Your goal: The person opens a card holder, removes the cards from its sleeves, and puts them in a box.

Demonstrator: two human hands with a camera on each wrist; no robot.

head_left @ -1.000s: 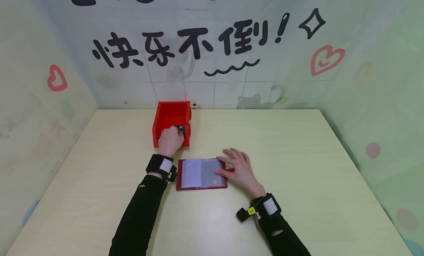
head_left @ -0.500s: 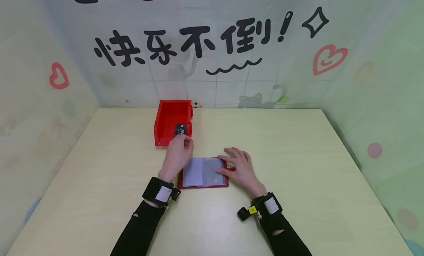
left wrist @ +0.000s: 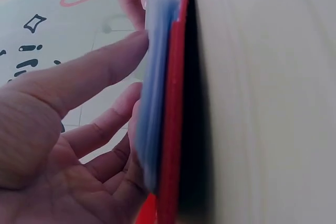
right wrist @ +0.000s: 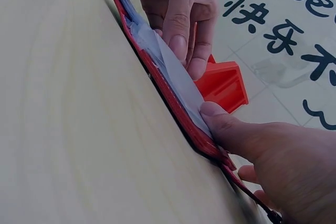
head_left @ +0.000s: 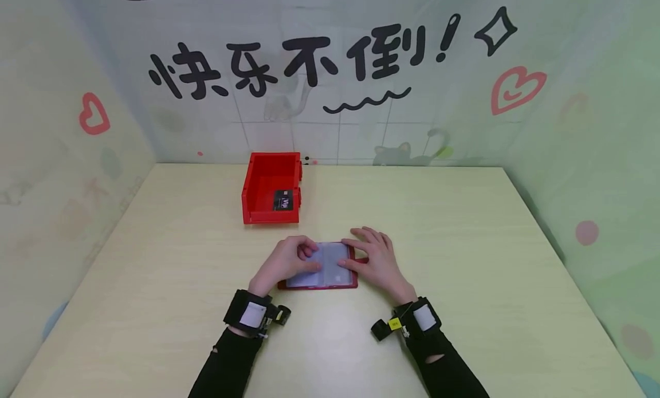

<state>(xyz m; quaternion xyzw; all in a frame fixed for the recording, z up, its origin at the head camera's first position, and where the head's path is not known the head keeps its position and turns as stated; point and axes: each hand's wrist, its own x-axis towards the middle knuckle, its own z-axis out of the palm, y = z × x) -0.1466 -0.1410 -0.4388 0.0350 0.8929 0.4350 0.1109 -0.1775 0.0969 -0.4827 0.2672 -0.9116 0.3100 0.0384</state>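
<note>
A red-covered card holder [head_left: 318, 287] lies spread open on the table, its clear plastic sleeves [head_left: 332, 275] facing up. Over its left half is my left hand [head_left: 283, 261], thumb straight and fingertips right at the sleeves; no card shows between its fingers. My right hand [head_left: 378, 269] rests at the holder's right edge with the thumb [right wrist: 223, 121] pressing a sleeve and the other fingers spread loosely. In the left wrist view, the red cover [left wrist: 173, 108] and the stacked sleeves [left wrist: 155, 87] appear edge-on. A black card marked "Vip" [head_left: 283, 200] lies inside the red bin [head_left: 270, 217].
The red bin stands behind the holder, near the table's back edge. A pale wooden table [head_left: 464, 232] extends around both hands. Printed cloth walls [head_left: 330, 100] rise at the back and sides. Each wrist carries a black strapped camera [head_left: 382, 329].
My left hand has come back from the red bin to the holder's left page, and the black card it was over stays in the bin. My right hand keeps its place.
</note>
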